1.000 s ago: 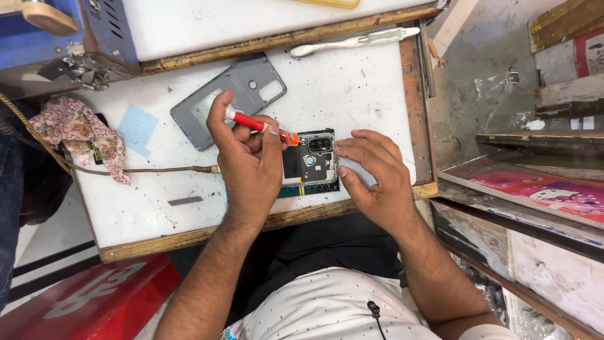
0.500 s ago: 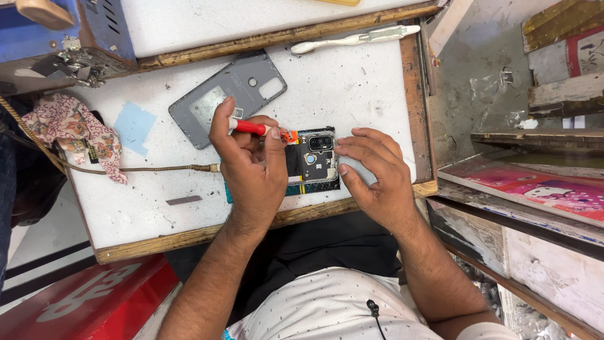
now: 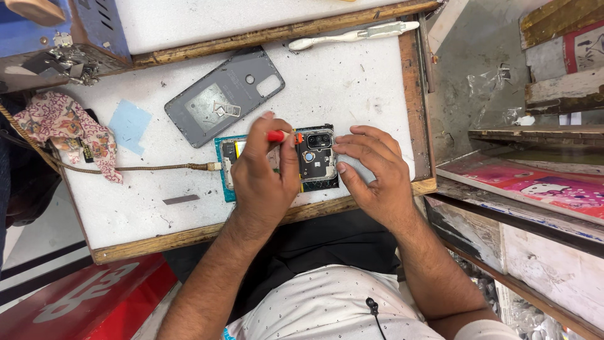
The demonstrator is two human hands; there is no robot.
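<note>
Grey phone back cover (image 3: 224, 96) lying flat at 11 o'clock on the white worktop (image 3: 352, 82), camera cutouts at its right end. White toothbrush (image 3: 352, 36) at 12, along the wooden edge strip. Patterned cloth (image 3: 66, 129) bunched at 9, pale blue square sheet (image 3: 129, 124) just beside it. Braided cable (image 3: 126, 168) runs across at 9. Small grey strip (image 3: 180, 199) at 8. Blue metal box (image 3: 56, 31) top left. Pink printed board (image 3: 535, 189) at 3.

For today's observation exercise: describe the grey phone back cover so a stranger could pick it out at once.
Start at the white worktable with its wooden edge. Above the opened phone that both hands work on lies the grey back cover, tilted, inner side up. Only it is a flat grey rounded panel with camera cut-outs near one end.
</note>
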